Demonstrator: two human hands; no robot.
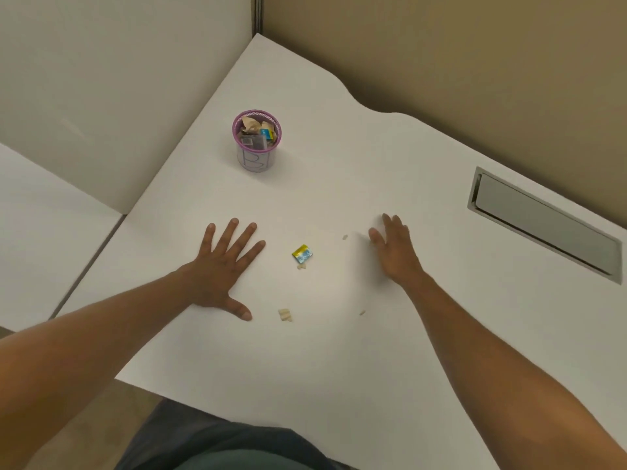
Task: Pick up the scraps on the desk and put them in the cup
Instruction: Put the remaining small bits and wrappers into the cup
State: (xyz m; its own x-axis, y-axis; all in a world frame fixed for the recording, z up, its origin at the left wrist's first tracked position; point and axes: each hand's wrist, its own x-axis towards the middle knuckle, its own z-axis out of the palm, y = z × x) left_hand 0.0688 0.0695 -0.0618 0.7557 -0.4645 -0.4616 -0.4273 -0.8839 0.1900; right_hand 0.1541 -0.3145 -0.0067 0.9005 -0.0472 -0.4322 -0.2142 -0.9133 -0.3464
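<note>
A purple-rimmed cup [257, 157] stands at the back left of the white desk [339, 351], with paper and wrapper scraps inside it. A yellow and blue wrapper scrap [302, 253] lies between my hands, a tiny beige bit just below it. A beige scrap [285, 314] lies close to my left thumb. Two small beige crumbs lie at the right: one crumb [345, 237] left of my right fingers, another crumb [362, 312] nearer me. My left hand [220, 266] rests flat on the desk, fingers spread. My right hand [393, 249] is open and holds nothing.
A grey cable hatch [543, 225] is set into the desk at the right. Partition walls rise behind the desk, white [118, 79] at the left and tan [475, 45] at the back. The desk's front edge runs across my lap.
</note>
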